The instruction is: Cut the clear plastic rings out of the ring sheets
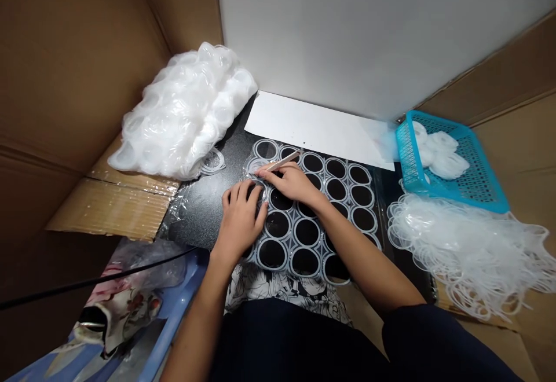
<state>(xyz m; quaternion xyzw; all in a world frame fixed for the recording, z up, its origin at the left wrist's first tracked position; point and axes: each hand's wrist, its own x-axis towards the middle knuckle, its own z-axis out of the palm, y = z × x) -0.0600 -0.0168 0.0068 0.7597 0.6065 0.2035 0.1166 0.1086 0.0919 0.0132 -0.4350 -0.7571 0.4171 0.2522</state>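
A clear sheet of white-rimmed rings point(291, 212) with dark round centres lies on the black table in front of me. Pinched in my right hand point(290, 180) is a thin pale stick-like tool point(284, 161), slanting up to the right over the sheet's upper left rings. My left hand point(244, 214) rests on the sheet's left edge, fingers apart and slightly bent, fingertips close to the right hand's. Whether the left fingertips pinch part of a ring is hard to see. A loose translucent ring piece point(212, 162) lies to the left.
At the back left is a large bundle of white translucent rings point(182, 116). Behind the sheet lies a white board point(319, 127). To the right stand a turquoise basket point(482, 179) with white pieces and a heap of clear ring scraps point(469, 249). Cardboard walls point(78, 58) enclose the table.
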